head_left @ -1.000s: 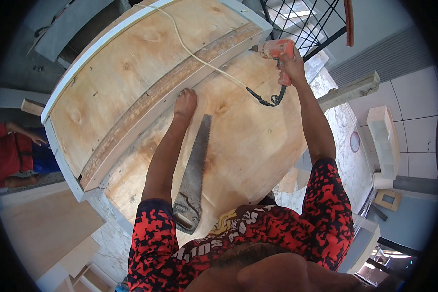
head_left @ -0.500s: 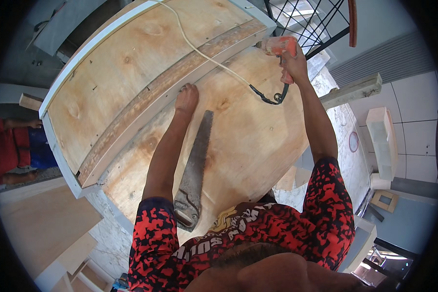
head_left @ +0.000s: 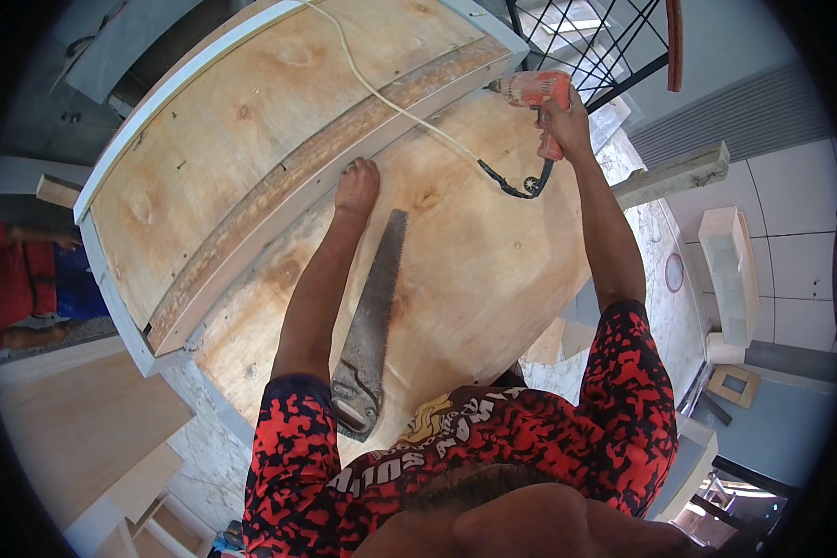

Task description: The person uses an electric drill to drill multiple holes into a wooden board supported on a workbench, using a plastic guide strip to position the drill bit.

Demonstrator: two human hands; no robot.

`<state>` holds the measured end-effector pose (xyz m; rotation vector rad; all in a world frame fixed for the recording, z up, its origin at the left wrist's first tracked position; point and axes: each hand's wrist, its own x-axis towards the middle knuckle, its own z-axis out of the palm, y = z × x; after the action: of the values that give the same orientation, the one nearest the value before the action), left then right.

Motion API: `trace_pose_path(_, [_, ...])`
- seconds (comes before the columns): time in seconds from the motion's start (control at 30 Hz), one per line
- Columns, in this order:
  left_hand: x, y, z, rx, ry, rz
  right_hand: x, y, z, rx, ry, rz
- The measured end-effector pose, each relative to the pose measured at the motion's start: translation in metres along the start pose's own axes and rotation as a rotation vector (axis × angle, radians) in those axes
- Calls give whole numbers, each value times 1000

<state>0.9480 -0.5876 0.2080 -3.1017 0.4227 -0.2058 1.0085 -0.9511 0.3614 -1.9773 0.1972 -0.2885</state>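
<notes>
My right hand (head_left: 564,119) is wrapped round the handle of a red power drill (head_left: 533,89). The drill's tip points left, at the face of a long wooden batten (head_left: 279,228) near its far right end. That batten stands across a large plywood panel (head_left: 474,270). My left hand (head_left: 357,189) lies against the batten's near side, its fingers bent and partly hidden; whether they grip the batten I cannot tell. A hand saw (head_left: 372,316) with a worn grey blade lies on the plywood beside my left forearm.
From the drill a cord (head_left: 391,104) runs up and left over the panel. A wooden beam (head_left: 674,174) sticks out at the right. At the left edge a person in a red shirt (head_left: 14,279) is nearby. Black metal lattice (head_left: 595,42) stands beyond the drill.
Hardly anything differs. The drill and my right hand have shifted very slightly; my left hand stays against the batten.
</notes>
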Motion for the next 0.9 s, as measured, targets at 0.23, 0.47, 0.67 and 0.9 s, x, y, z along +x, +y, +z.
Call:
trace_pose_path(0.23, [-1, 0, 5, 102, 19, -10, 10, -32, -5, -264, -182, -24])
trace_pose_path(0.47, [-2, 5, 7, 138, 63, 28, 88, -36, -22, -138, -407, 94])
trace_pose_path(0.67, [-2, 9, 3, 153, 39, 30, 110, -59, -14, -332, -479, 30])
trace_pose_path(0.9, [-7, 0, 6, 119, 46, 23, 93, -109, 12, -184, -693, 101])
